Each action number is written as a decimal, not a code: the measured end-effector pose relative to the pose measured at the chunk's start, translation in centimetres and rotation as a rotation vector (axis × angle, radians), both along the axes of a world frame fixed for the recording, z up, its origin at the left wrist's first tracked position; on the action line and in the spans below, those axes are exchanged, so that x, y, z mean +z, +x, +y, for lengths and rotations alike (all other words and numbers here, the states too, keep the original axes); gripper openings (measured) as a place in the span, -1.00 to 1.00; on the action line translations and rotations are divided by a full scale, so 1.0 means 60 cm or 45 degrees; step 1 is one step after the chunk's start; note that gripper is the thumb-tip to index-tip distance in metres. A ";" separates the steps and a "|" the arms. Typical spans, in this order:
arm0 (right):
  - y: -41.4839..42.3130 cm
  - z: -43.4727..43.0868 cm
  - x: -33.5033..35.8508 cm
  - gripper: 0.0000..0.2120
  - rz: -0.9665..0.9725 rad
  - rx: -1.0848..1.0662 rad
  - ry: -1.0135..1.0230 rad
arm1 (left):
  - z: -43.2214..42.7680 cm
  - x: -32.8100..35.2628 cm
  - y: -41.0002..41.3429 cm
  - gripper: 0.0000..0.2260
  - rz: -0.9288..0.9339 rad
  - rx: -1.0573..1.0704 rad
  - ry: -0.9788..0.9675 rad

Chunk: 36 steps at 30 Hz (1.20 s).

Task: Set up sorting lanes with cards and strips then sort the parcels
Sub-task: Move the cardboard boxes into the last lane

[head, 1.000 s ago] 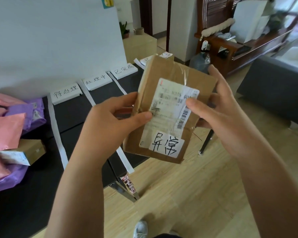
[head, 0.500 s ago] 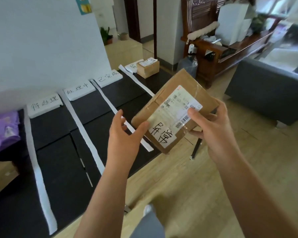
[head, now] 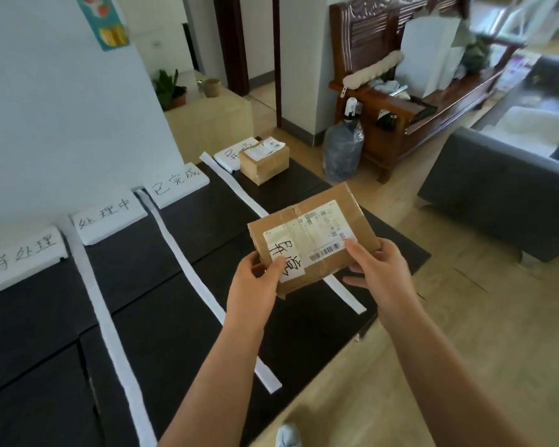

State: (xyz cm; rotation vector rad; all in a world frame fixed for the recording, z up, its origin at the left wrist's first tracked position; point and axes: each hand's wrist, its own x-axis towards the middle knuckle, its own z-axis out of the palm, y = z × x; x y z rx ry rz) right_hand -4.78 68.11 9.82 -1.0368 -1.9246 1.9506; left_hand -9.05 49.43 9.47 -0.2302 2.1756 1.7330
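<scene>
Black rectangular tabletop, divided by long white paper strips. Flat brown cardboard parcel, label up, is held above the tabletop's 3 o'clock end. The left hand pinches its 7 o'clock corner; the right hand pinches its 4 o'clock edge.

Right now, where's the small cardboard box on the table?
Head view: the small box sits far right on the black table, partly hiding the last white card, beyond the held parcel.
</scene>
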 end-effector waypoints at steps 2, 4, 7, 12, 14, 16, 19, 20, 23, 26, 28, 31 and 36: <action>-0.037 0.020 -0.010 -0.59 -0.033 -0.006 -0.003 | 0.020 -0.009 -0.040 -0.54 -0.029 0.045 0.012; -0.074 0.041 -0.020 -0.63 -0.049 -0.026 -0.023 | 0.042 -0.017 -0.076 -0.55 -0.049 0.046 0.000; -0.133 0.070 -0.039 -0.63 -0.041 -0.060 -0.031 | 0.078 -0.030 -0.131 -0.58 -0.061 0.038 -0.033; -0.260 0.129 -0.084 -0.49 -0.097 0.049 0.008 | 0.149 -0.063 -0.237 -0.64 -0.063 0.104 -0.184; -0.320 0.158 -0.106 -0.49 -0.131 0.134 0.051 | 0.175 -0.076 -0.285 -0.62 -0.079 0.143 -0.229; -0.378 0.187 -0.129 -0.55 -0.163 0.238 0.129 | 0.197 -0.087 -0.330 -0.62 -0.125 0.189 -0.243; -0.466 0.231 -0.161 -0.66 -0.194 0.399 0.223 | 0.231 -0.107 -0.398 -0.66 -0.190 0.231 -0.299; -0.495 0.243 -0.171 -0.72 -0.208 0.452 0.254 | 0.241 -0.113 -0.420 -0.68 -0.207 0.252 -0.327; -0.571 0.266 -0.195 -0.82 -0.224 0.560 0.316 | 0.265 -0.130 -0.475 -0.76 -0.238 0.313 -0.404; -0.622 0.272 -0.217 -0.82 -0.244 0.628 0.334 | 0.279 -0.144 -0.513 -0.79 -0.280 0.383 -0.454; -0.644 0.270 -0.229 -0.79 -0.263 0.675 0.352 | 0.283 -0.151 -0.529 -0.78 -0.315 0.411 -0.461; -0.667 0.263 -0.241 -0.75 -0.268 0.718 0.375 | 0.282 -0.160 -0.546 -0.73 -0.335 0.409 -0.403; -0.690 0.253 -0.247 -0.73 -0.269 0.736 0.373 | 0.276 -0.167 -0.563 -0.68 -0.338 0.391 -0.245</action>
